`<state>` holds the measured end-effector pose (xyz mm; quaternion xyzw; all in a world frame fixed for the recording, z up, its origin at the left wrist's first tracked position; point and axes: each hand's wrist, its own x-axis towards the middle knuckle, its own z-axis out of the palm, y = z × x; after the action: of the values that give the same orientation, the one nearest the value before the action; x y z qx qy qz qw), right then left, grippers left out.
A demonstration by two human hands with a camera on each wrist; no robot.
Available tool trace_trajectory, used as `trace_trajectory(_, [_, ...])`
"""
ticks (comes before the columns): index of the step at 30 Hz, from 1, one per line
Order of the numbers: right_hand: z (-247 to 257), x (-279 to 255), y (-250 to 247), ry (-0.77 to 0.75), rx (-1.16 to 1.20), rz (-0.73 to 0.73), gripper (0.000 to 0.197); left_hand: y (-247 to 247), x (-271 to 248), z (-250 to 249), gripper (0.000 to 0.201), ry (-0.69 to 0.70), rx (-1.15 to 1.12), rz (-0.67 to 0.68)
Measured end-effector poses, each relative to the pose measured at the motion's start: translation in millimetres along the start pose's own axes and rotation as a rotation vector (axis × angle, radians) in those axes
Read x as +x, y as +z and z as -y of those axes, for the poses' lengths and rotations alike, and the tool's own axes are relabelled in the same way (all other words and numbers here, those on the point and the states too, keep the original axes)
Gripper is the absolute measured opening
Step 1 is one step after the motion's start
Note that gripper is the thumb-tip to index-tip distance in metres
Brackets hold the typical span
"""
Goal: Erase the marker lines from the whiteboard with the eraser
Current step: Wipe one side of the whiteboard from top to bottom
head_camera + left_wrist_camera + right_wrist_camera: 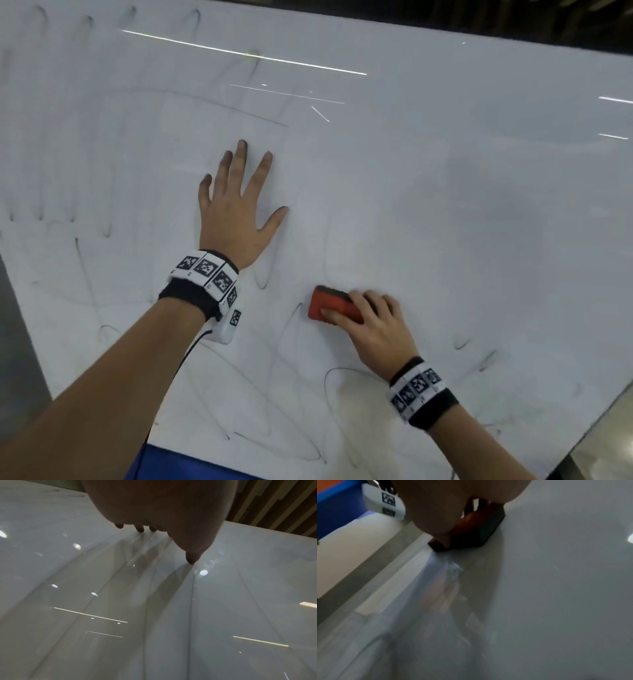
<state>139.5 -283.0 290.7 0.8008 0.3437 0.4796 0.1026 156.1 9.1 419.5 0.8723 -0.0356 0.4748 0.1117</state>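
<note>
A large whiteboard (445,192) lies flat and fills the head view, streaked with faint grey marker lines and smears at the left and near the front edge. My right hand (373,325) grips a red eraser (330,305) with a dark felt base and presses it on the board at lower centre. In the right wrist view the eraser (471,534) sits felt-down under the palm. My left hand (236,205) lies flat on the board with fingers spread, up and left of the eraser. Its fingertips (139,529) touch the glossy surface.
The board's front edge (205,455) runs along the bottom, with blue fabric (150,466) below it. A grey floor strip (17,342) lies at the left. A dark slatted wall (274,504) stands beyond the far edge. Ceiling lights reflect on the board.
</note>
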Motion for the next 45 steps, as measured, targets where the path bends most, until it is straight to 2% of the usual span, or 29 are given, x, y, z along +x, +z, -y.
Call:
trace_trajectory(2, [-18.2,21.9,-15.7,0.01,0.009,-0.028,0.053,-0.5,-0.4,4.5,0.079,0.019,0.032,-0.003])
trace_trajectory(5, [-59.9,84.1,-55.3,0.305,0.021,-0.251,0.042,1.1,0.0,7.7,0.079,0.041,0.049,-0.013])
trace_trajectory(7, [-91.7,119.5,-77.1,0.489,0.05,-0.386,0.043,2.7,-0.4,7.9,0.079,0.042,0.05,-0.021])
trace_trajectory(9, [-97.9,136.0,-80.3,0.618,0.06,-0.483,0.045,4.2,-0.1,7.8,0.078,0.041,0.05,-0.029])
trace_trajectory(10, [-86.2,135.0,-73.6,0.633,0.04,-0.494,0.044,5.2,-0.1,8.3,0.078,0.042,0.051,-0.032])
trace_trajectory(12, [-40.1,107.1,-41.5,0.512,0.018,-0.393,0.045,7.1,-0.8,10.6,0.078,0.047,0.065,-0.03])
trace_trajectory(15, [40.4,22.6,14.7,0.14,0.032,-0.057,0.054,5.5,1.4,17.0,0.079,0.079,0.127,-0.032])
trace_trajectory(16, [54.2,0.9,23.4,0.056,0.041,0.025,0.055,3.9,1.3,19.5,0.079,0.097,0.132,-0.029])
trace_trajectory(18, [55.2,-6.3,25.5,-0.011,0.055,0.076,0.059,2.4,1.3,24.0,0.079,0.133,0.132,-0.031])
trace_trajectory(20, [36.0,25.5,11.5,0.027,0.013,-0.001,0.061,2.6,1.7,25.6,0.079,0.144,0.123,-0.041])
trace_trajectory(22, [7.1,75.9,-17.1,0.189,-0.025,-0.124,0.061,3.4,1.9,26.2,0.079,0.139,0.103,-0.045])
trace_trajectory(26, [-58.4,160.3,-64.0,0.49,-0.059,-0.398,0.042,3.3,1.3,23.1,0.068,0.122,0.043,-0.06])
trace_trajectory(28, [-56.9,175.6,-62.8,0.603,-0.082,-0.454,0.042,1.6,1.5,21.8,0.057,0.112,0.019,-0.079])
trace_trajectory(29, [-44.2,173.4,-55.3,0.596,-0.104,-0.447,0.045,0.6,1.6,21.6,0.055,0.107,0.009,-0.075])
trace_trajectory(30, [-26.0,163.7,-42.9,0.528,-0.106,-0.405,0.049,-0.5,2.1,22.1,0.055,0.103,-0.001,-0.07])
trace_trajectory(33, [33.3,107.3,-2.1,0.112,-0.032,-0.117,0.06,-5.5,4.8,31.4,0.059,0.128,0.0,-0.058])
trace_trajectory(34, [42.0,91.9,3.1,0.0,-0.038,-0.04,0.061,-7.6,6.5,36.2,0.063,0.152,0.009,-0.054])
trace_trajectory(36, [34.5,91.9,-0.9,-0.112,-0.046,0.017,0.061,-12.8,9.7,44.1,0.074,0.192,0.021,-0.041])
trace_trajectory(38, [11.2,126.4,-20.7,-0.043,-0.068,-0.051,0.056,-15.9,11.4,47.5,0.083,0.201,0.015,-0.001])
trace_trajectory(40, [-17.4,177.1,-50.6,0.152,-0.101,-0.192,0.051,-16.6,11.7,47.7,0.087,0.185,0.009,0.03])
trace_trajectory(42, [-49.5,225.7,-80.7,0.331,-0.105,-0.303,0.05,-15.1,9.9,44.7,0.084,0.164,0.01,0.024])
trace_trajectory(45, [-70.2,252.6,-99.9,0.454,-0.078,-0.352,0.052,-13.1,5.7,38.8,0.071,0.15,0.002,0.007])
